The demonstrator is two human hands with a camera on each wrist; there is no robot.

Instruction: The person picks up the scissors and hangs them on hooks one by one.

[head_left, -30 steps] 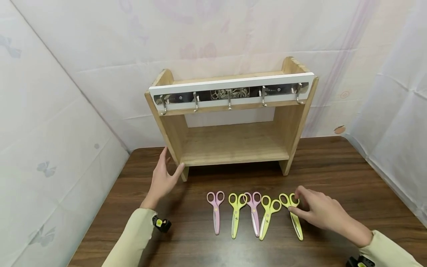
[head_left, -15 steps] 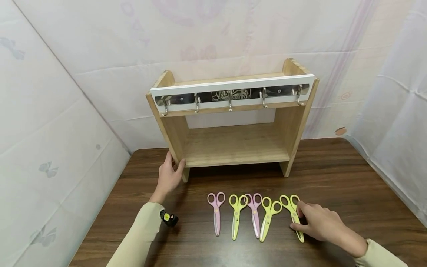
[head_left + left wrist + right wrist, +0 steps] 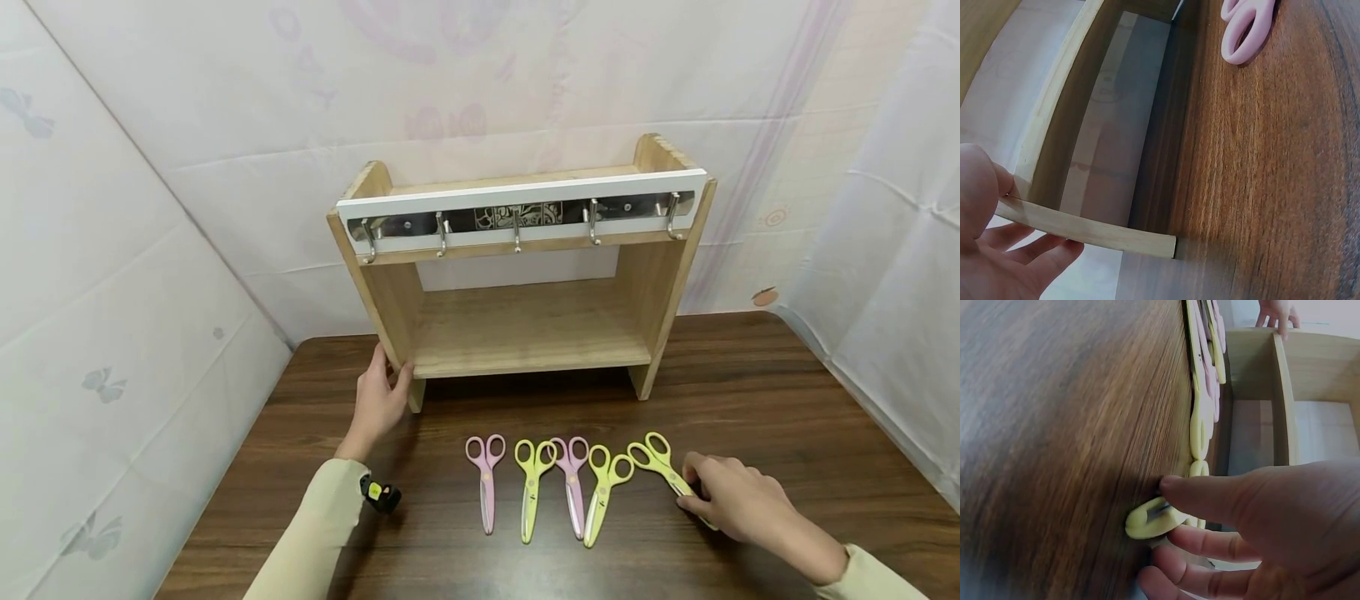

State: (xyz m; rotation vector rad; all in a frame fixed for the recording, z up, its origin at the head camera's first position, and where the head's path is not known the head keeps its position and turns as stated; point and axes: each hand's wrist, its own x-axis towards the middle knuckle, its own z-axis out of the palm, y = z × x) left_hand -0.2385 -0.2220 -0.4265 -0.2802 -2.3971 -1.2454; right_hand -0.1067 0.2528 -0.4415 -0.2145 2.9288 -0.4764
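1. The rightmost yellow scissors [image 3: 666, 468] are lying in front of the wooden shelf [image 3: 532, 325], out before its right leg, the finger loops facing the shelf and the blade slanting away from it; whether the tip is lifting off the tabletop [image 3: 442, 567] is hard to tell.
2. The right hand [image 3: 738, 497] is pinching them by the blade end, thumb on one side and fingers on the other, leaving both loops free.
3. The left hand [image 3: 378, 404] is gripping the shelf's left side panel low down, the thumb pressing at the front edge — probably steadying it.
4. The scissors are looking light and stiff, likely mostly plastic; nothing about them is seeming fragile, though the smooth, narrow blade may be offering little friction and letting them swivel in a loose pinch.
5. For a surer hold, the area near the pivot is looking best — broader, and nearer the likely balance point.
6. Another yellow pair [image 3: 602, 487] is lying just beside, in front of the shelf, its loop nearly meeting theirs, so a sideways swing is risking a nudge.
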